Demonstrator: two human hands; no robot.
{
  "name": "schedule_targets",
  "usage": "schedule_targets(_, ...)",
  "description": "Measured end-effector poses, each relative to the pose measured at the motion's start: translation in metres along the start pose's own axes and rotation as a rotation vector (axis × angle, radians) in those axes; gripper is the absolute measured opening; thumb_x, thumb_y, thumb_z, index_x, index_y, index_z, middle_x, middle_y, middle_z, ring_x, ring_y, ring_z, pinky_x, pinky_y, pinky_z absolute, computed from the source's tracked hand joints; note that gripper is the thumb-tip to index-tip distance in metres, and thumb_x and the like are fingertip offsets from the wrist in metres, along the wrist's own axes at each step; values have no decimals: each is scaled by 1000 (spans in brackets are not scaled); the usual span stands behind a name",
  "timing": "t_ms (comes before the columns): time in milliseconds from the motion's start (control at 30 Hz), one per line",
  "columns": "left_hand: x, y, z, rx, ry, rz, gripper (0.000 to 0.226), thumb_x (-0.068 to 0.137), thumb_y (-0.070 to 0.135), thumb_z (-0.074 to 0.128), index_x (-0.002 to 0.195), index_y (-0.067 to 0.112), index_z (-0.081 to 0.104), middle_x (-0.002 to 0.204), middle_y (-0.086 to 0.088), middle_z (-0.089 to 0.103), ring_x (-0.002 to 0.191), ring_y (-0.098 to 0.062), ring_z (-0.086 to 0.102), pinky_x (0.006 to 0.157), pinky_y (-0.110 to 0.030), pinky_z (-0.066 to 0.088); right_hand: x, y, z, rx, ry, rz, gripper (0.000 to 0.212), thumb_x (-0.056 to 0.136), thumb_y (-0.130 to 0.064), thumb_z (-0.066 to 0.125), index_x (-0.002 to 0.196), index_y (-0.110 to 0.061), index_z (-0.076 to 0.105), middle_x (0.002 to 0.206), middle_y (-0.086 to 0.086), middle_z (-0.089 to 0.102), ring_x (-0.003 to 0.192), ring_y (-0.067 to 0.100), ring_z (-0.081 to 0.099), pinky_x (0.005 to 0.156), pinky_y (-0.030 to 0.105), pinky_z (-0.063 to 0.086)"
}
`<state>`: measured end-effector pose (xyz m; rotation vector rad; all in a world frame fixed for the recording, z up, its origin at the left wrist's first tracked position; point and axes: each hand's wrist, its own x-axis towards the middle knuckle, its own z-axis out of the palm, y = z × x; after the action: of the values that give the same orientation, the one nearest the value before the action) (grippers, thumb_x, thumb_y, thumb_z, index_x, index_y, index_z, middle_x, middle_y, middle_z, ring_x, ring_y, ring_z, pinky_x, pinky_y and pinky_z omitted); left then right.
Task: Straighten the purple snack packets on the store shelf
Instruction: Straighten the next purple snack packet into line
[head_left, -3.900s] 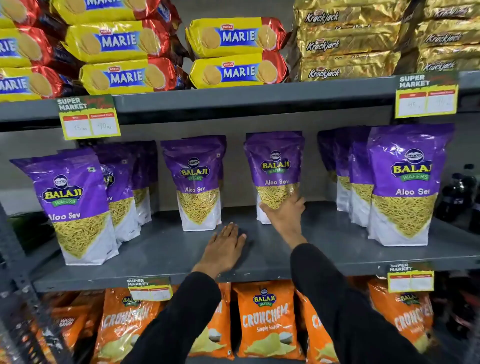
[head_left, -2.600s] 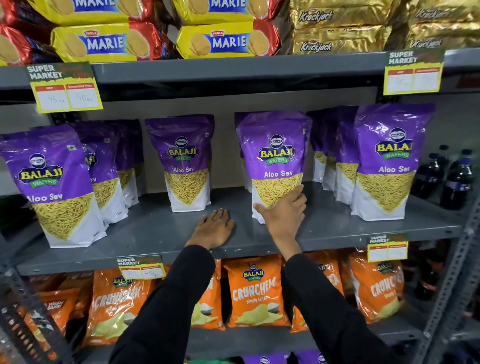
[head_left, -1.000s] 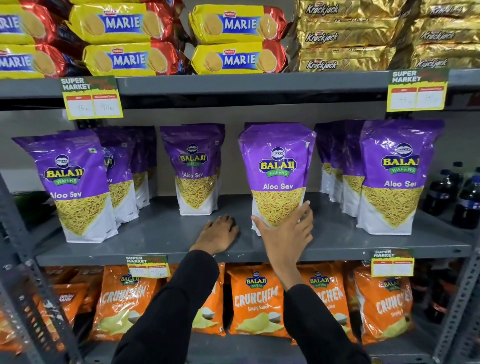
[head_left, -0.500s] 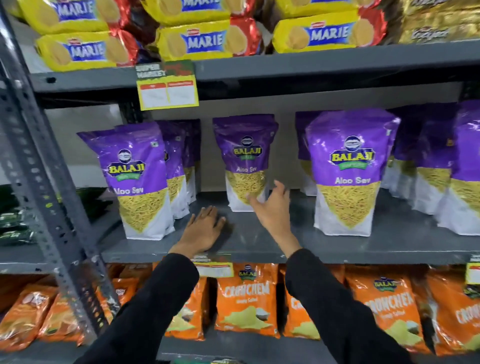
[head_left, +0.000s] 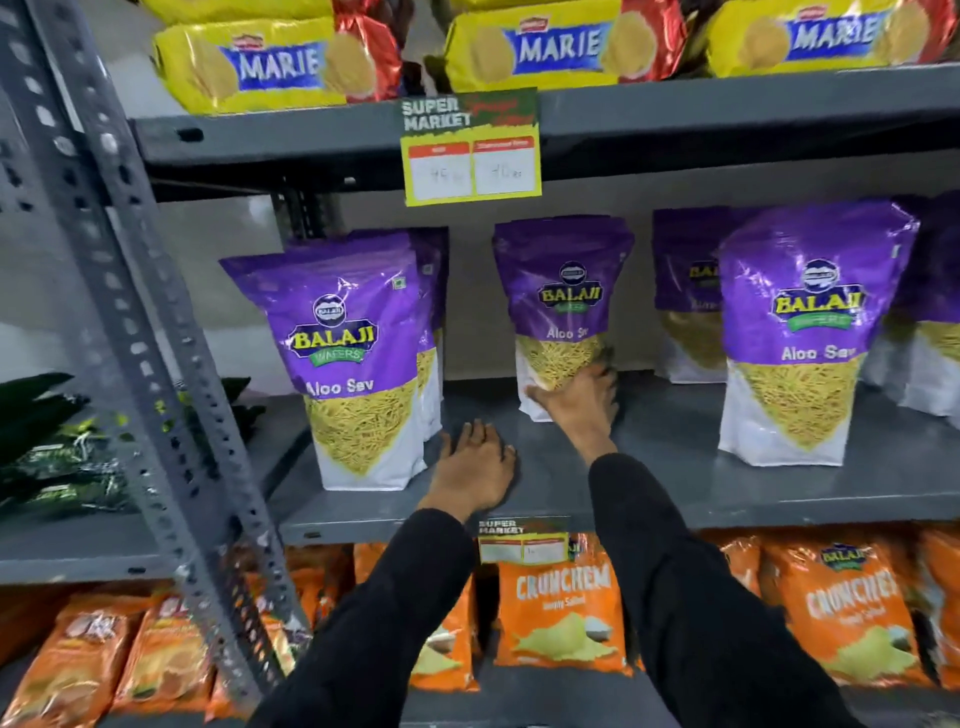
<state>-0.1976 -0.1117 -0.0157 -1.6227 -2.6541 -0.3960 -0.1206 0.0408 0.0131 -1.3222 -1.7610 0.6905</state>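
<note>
Purple Balaji Aloo Sev packets stand upright on the grey middle shelf (head_left: 675, 483). My right hand (head_left: 576, 397) grips the bottom of the set-back middle packet (head_left: 563, 296). My left hand (head_left: 475, 465) rests palm down on the shelf near its front edge, holding nothing. A front packet (head_left: 348, 353) stands at the left with more packets hidden behind it. Another front packet (head_left: 802, 332) stands at the right, with one (head_left: 680, 291) behind it.
A perforated grey upright post (head_left: 130, 322) slants down the left side. Yellow Marie biscuit packs (head_left: 561, 47) fill the shelf above, with a price tag (head_left: 470, 150) hanging from its edge. Orange Crunchem packets (head_left: 563, 608) line the shelf below.
The view has swung left. My right hand let go of the packet now at the right front, moved left and took hold of the set-back middle packet's base. My left hand stays on the shelf.
</note>
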Motion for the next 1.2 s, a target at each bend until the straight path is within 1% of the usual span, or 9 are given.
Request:
schedule_targets(67,1,0,0,7,-10,1,62,105,37,20,157,4,17,167,-14,14,156,-25,9,126,-50,6,-1,0,0,8,7,-6,144,55,-60,91,156,2,9,155,27,30,144,44,33,114,54,34)
schedule_targets(267,1,-1,1,-18,-7,1,63,104,39,20,156,4,19,167,-14,16,156,-27,10,126,-50,5,-11,-2,-6,20,80,-60,137,55,-51,95,151,6,17,141,27,41,131,44,43,108,50,41)
schedule_targets(433,-1,0,-2,-18,-17,-1,63,104,39,20,157,5,19,167,-14,16,156,-27,10,126,-49,6,-30,1,-12,2,120,-68,135,51,-53,95,148,7,22,134,26,44,122,44,48,101,50,47)
schedule_targets(500,-2,0,-3,-9,-21,-3,63,105,39,20,157,5,18,167,-13,15,156,-27,10,126,-49,6,-40,3,-19,-1,111,-76,137,54,-53,94,150,7,19,135,26,43,123,44,47,102,50,44)
schedule_targets(633,-1,1,-3,6,-33,-8,63,105,40,20,158,7,18,168,-12,14,156,-26,10,126,-48,6,-64,6,-35,37,101,-94,143,59,-50,93,156,7,6,142,26,38,129,44,42,107,49,40)
schedule_targets(733,0,1,-3,15,-37,-18,62,104,40,21,157,7,19,168,-11,15,156,-26,10,126,-49,7,-85,9,-46,55,103,-115,142,61,-51,92,157,4,4,142,25,37,130,42,41,107,47,40)
schedule_targets(1000,2,1,-3,22,-57,-37,63,103,42,20,158,10,18,168,-10,13,156,-25,9,126,-50,9,-126,16,-71,11,98,-146,138,65,-58,87,158,-1,3,146,22,35,134,39,39,107,46,42)
schedule_targets(1200,1,0,-2,24,-44,-30,61,103,41,21,155,9,25,168,-11,14,156,-27,10,125,-51,12,-144,19,-82,-6,111,-148,136,66,-61,86,158,-3,3,147,19,35,135,36,40,108,46,42)
